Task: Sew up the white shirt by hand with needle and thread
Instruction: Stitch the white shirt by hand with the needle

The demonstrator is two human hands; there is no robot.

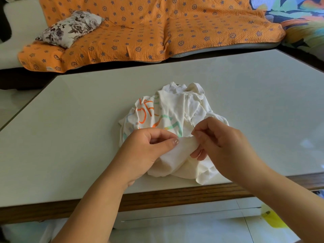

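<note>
Your right hand (215, 137) pinches the needle (193, 127) between thumb and forefinger, and the other fingers are curled below, partly behind the cloth. Only a short dark piece of the needle shows above your fingertips. It stands nearly upright and leans a little away from you. I cannot tell which end is the point, and the thread is too fine to see here. Your left hand (149, 148) grips a fold of the white shirt (175, 109) between thumb and forefinger, just beside the right hand, so the raised fold (185, 146) runs from one hand to the other. The shirt lies crumpled on the pale worktop (87, 120), close to the near edge. Its orange and green print is on the left part and its collar is on the far side. I judge that you are in the middle of a stitch. The important relation is that the edge of the fold lies just below and to the left of the needle, and it runs left to right while the needle runs almost across it. The right hand is therefore the nearer one for driving the needle, and the left hand serves to hold the fold tight. Take care, because your left thumb is very near to where the needle would pass.
</note>
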